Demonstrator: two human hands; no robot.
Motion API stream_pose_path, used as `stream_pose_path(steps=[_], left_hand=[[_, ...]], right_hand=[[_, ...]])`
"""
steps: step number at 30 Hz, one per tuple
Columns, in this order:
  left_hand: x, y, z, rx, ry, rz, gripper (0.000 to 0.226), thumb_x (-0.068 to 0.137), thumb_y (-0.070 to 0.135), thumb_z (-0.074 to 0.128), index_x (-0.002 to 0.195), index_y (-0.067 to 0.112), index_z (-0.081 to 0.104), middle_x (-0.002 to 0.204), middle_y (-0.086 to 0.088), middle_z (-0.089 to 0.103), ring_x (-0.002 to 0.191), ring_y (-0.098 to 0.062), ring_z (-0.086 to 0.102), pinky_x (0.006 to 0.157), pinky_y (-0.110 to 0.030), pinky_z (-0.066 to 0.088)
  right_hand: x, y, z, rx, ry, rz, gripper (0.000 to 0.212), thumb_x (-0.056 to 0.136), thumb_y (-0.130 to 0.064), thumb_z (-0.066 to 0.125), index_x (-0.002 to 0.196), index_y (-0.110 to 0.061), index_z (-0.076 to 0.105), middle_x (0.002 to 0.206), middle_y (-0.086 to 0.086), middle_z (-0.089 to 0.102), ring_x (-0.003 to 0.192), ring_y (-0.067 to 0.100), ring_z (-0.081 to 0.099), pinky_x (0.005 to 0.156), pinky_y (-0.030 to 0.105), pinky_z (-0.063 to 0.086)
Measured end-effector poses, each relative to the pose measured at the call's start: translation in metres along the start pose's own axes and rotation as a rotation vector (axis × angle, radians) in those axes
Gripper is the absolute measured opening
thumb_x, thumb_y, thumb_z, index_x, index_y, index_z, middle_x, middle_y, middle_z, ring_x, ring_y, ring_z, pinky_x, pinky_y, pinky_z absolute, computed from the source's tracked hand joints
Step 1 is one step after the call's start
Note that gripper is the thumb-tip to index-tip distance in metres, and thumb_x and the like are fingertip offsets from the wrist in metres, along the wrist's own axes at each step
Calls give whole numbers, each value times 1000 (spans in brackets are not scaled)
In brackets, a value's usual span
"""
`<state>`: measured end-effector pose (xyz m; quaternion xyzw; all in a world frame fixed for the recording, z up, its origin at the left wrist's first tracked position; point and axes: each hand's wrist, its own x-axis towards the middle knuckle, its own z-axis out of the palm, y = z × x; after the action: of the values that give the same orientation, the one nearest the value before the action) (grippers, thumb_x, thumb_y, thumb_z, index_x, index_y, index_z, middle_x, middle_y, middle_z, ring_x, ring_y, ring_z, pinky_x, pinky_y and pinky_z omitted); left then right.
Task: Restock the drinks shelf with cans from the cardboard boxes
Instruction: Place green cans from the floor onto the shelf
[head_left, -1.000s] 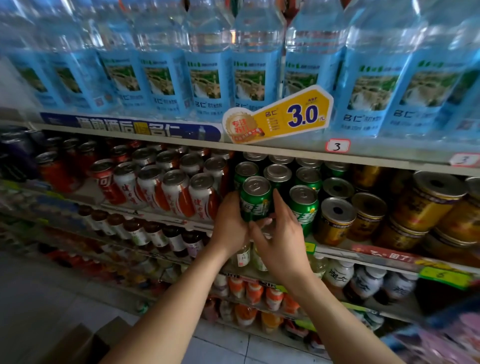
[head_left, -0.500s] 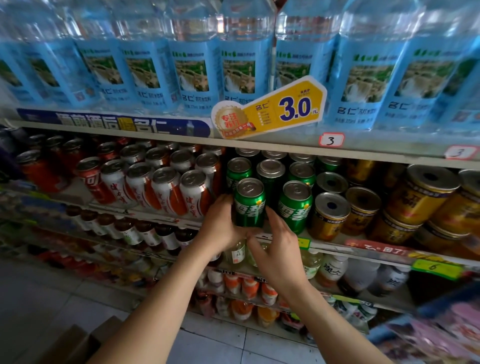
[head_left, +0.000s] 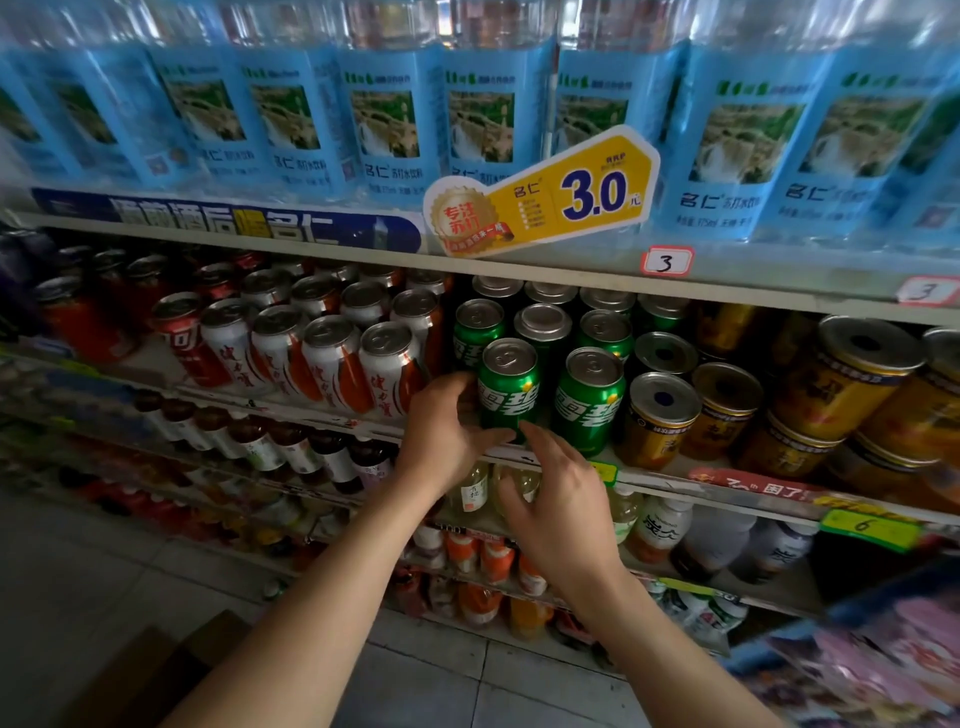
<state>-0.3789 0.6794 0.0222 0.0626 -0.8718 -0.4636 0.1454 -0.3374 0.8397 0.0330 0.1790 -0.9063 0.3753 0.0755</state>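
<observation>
Seating a green aluminium drink can (head_left: 508, 389) at the metal shelf's front edge (head_left: 727, 480).
Left hand (head_left: 441, 436) cups its side; right hand (head_left: 558, 493), fingers spread, touches its base; next likely another can from the brown cardboard box (head_left: 156, 670).

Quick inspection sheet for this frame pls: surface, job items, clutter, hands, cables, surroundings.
Surface: can shelf, nearly full; front edge carries price strips.
Job's things: green front can upright at the shelf edge, beside a second green can; more green cans in rows behind. Cardboard box on the floor, lower left, contents not visible.
Clutter: nothing seen.
Hands: left hand has fingers curled round the green front can's left side; right hand open, fingertips near the can's base, contact unclear.
Cables: nothing seen.
Surroundings: white-and-orange cans to the left, gold cans to the right, water bottles above, yellow 3.0 price tag, small bottles below, tiled floor.
</observation>
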Motion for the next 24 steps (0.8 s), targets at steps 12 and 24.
stream_pose_path(steps=[12,24], left_hand=[[-2,12,10,-85,16,-7,56,61,26,91,110,20,64,95,12,69,87,3,67,76,-20,58],[-43,-2,-27,-86,153,-1,46,83,14,75,126,18,60,116,6,67,104,-5,65,83,-18,55]], right_hand=[[-1,15,2,-53,-5,-64,51,82,-27,62,132,-16,55,127,3,62,118,23,56,96,41,51],[-4,3,5,176,72,-239,29,83,-15,67,112,-15,67,104,0,69,96,16,65,79,30,54]])
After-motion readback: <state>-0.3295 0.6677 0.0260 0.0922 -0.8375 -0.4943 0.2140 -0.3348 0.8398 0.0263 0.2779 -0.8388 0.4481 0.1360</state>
